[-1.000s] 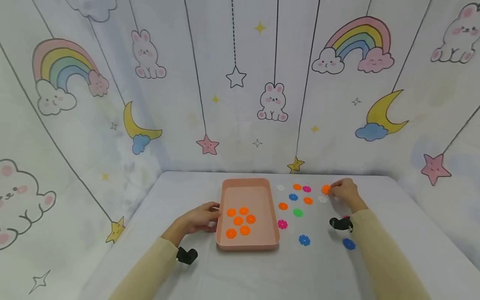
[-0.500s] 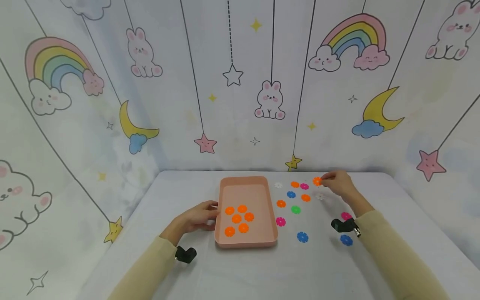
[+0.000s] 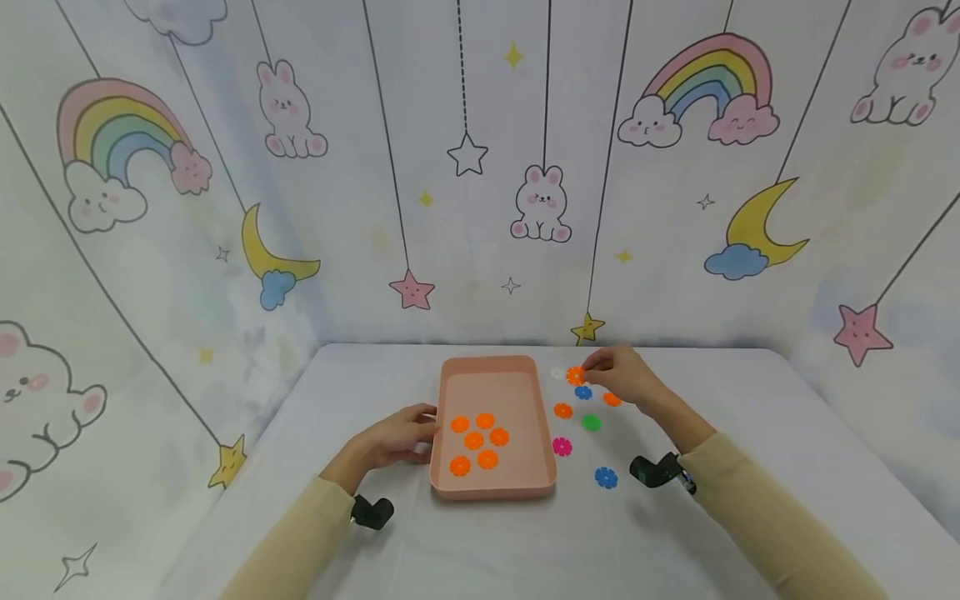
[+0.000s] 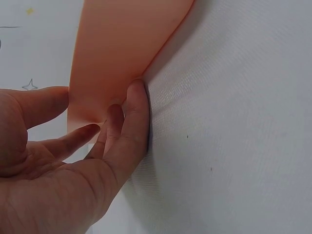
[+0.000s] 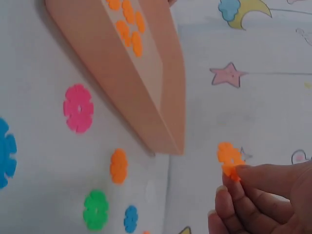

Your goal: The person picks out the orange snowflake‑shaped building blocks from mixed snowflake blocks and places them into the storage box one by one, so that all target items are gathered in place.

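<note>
The right hand pinches an orange flower-shaped disc between thumb and fingertips above the far part of the table; in the right wrist view the disc stands clear of the tabletop. A pink tray lies at the middle, with several orange discs in its near half. At the tray's left side is the left hand, its fingers against the outer wall. From the left wrist, the thumb and fingertips of that hand touch the tray's wall, fingers only slightly bent.
Right of the tray lie loose discs: a pink one, a green one, blue ones, orange ones and a white one. A patterned cloth rises behind the table.
The right hand has moved left toward the tray with the orange disc, passing over other discs and now covering some. The left hand has stayed at the tray's side.
</note>
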The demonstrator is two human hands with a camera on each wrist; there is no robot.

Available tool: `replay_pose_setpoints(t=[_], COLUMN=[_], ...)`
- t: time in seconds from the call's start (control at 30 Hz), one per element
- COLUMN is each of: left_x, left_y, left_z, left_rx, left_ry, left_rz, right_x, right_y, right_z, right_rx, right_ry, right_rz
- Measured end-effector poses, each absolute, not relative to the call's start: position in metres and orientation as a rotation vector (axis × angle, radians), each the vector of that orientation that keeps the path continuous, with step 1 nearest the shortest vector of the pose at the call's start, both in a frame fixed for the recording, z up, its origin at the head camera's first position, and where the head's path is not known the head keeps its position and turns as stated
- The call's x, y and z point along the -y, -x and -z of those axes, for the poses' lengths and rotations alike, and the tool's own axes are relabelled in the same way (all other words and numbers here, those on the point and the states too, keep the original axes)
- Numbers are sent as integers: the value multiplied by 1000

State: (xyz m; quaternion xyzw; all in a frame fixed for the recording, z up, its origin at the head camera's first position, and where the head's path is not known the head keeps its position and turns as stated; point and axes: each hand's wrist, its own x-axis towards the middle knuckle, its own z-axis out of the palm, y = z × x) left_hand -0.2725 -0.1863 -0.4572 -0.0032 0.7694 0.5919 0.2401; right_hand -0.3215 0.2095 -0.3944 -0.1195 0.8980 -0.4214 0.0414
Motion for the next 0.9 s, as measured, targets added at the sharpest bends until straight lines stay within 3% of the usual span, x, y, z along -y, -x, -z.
replay_pose_setpoints(t=[0.5,0.9], left_x=[187,186], left_y=[270,272], left_z=[453,457], left_rx=[-2103,-2106], left_ry=[12,-4], left_rz=[-1624,-1619], right_x=[-136,-104], right_y=[320,330], right_z=[408,430], right_rx=[-2633,-2687], right_ry=[497,589], right_rz=[1235,1058])
